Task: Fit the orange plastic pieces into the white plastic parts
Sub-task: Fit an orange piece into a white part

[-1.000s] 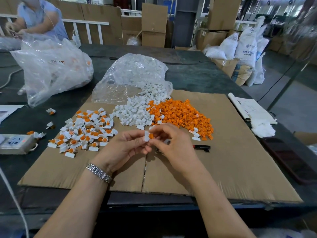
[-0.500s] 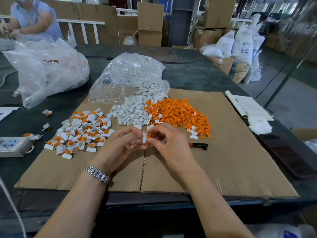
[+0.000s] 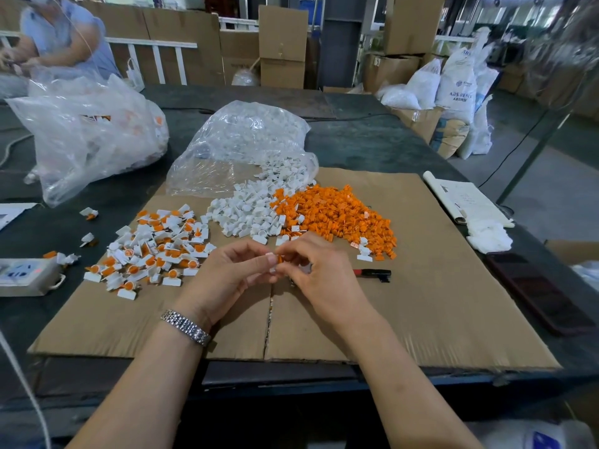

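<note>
Over the middle of the cardboard sheet (image 3: 421,319) my left hand (image 3: 233,270) pinches a small white plastic part (image 3: 271,258). My right hand (image 3: 321,273) meets it fingertip to fingertip and pinches an orange piece (image 3: 279,258) against that part. Beyond my hands lie a heap of loose white parts (image 3: 249,212) and, to its right, a heap of orange pieces (image 3: 337,215). A spread of fitted white-and-orange parts (image 3: 152,251) lies to the left.
A clear bag (image 3: 240,144) spills white parts at the back; a fuller bag (image 3: 87,131) stands at the left. A black-and-red pen (image 3: 372,273) lies right of my hands. A power strip (image 3: 22,276), papers (image 3: 466,199), white cloth (image 3: 489,236), dark phone (image 3: 538,293); a person sits far left.
My hands have stayed together over the cardboard, with the fingers working the orange piece closer into the white part. The camera has shifted slightly.
</note>
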`<state>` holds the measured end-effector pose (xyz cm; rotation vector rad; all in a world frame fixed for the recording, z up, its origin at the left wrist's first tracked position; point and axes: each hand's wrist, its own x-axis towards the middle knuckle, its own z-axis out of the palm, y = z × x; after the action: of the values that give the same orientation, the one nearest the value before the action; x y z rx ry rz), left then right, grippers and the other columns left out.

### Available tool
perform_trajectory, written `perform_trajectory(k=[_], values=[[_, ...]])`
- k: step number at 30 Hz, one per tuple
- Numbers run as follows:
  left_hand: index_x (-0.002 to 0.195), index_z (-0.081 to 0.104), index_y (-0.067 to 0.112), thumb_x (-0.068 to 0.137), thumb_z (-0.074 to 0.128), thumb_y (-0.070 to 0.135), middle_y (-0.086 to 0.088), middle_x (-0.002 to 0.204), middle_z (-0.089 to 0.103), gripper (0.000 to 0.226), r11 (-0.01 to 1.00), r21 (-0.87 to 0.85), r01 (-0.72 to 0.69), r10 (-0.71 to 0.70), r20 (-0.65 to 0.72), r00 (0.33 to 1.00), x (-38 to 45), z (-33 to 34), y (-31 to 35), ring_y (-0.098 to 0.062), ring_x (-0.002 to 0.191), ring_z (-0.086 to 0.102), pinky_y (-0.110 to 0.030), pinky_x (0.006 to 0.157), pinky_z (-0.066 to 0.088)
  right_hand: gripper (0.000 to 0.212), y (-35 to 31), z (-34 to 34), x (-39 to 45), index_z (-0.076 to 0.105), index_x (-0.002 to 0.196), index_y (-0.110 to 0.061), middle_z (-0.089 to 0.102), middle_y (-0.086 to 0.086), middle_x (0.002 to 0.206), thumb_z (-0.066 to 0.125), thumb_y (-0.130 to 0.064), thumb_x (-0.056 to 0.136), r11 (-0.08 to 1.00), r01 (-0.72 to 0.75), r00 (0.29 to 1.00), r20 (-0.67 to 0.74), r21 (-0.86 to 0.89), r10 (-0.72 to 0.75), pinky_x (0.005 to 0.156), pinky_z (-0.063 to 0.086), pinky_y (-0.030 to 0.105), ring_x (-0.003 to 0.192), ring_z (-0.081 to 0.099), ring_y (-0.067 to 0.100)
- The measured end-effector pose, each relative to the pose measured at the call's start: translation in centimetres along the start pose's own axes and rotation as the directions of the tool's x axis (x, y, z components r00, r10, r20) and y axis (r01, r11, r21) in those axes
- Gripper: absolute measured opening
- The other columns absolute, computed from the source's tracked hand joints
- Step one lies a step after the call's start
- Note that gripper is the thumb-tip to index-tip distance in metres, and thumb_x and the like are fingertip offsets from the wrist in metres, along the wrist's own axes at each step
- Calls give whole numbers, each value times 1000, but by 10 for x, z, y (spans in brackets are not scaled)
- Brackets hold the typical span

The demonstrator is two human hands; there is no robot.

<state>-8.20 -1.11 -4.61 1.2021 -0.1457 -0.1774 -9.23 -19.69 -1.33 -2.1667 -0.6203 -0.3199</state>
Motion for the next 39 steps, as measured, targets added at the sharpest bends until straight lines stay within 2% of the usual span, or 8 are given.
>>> perform_trajectory(k=[7,12,18,23,26,29,32,39], values=[[89,77,2,72,84,12,-21,96,74,22,999,-19,39,-41,-97,994,-2,3,2,-26,85,73,-27,75,61,39,8,-7,-4,65,124,-20,58,-7,112,74,-34,88,993,-66,996,54,-98,71,89,49,21,98,55,1],[89,74,-1,76,77,4,-18,91,75,15,988,-140,68,-95,-190,977,-1,7,5,-29,85,76,-25,73,63,72,31,-36,-13,50,138,-30,49,-9,132,71,-63,78,819,-130,906,269,-558,327,102,37,36,124,42,13],[89,70,-1,72,78,5,-14,74,70,20,977,-175,118,-158,-231,960,-2,13,12,-24,71,76,-22,61,62,40,31,-37,-7,57,128,-24,54,-3,115,56,-46,95,770,-66,894,305,-635,328,91,36,35,109,49,17],[78,78,6,73,80,7,-11,73,71,5,984,-156,88,-129,-279,951,-8,14,20,-24,74,75,-22,62,61,21,12,-48,4,50,87,-15,50,1,83,47,-32,99,879,-246,886,272,-410,375,54,28,27,64,43,12],[80,75,3,74,81,6,-16,78,70,9,983,-180,43,-97,-305,947,-9,17,26,-25,74,74,-21,59,59,18,-3,-57,14,53,84,-5,65,25,85,52,-18,97,903,-322,821,390,-284,416,58,43,39,65,56,30],[81,73,4,71,82,9,-16,78,72,15,994,-112,8,-43,-317,947,-9,25,33,-25,74,75,-21,60,59,19,-16,-51,17,59,87,-6,72,13,80,52,-19,100,906,-381,776,470,-183,421,73,57,42,69,71,20],[82,70,5,71,82,12,-16,77,73,18,1000,-21,-19,11,-327,945,-10,27,37,-25,73,76,-21,61,59,23,-24,-43,16,55,82,-16,63,0,70,51,-24,103,916,-382,778,493,-120,389,57,49,22,54,60,6],[86,69,2,73,80,12,-17,78,74,20,997,67,-37,58,-339,939,-12,29,41,-23,69,75,-21,61,59,27,-24,-34,14,51,79,-22,65,5,75,49,-29,105,945,-303,823,466,-121,324,46,37,13,60,55,9]])
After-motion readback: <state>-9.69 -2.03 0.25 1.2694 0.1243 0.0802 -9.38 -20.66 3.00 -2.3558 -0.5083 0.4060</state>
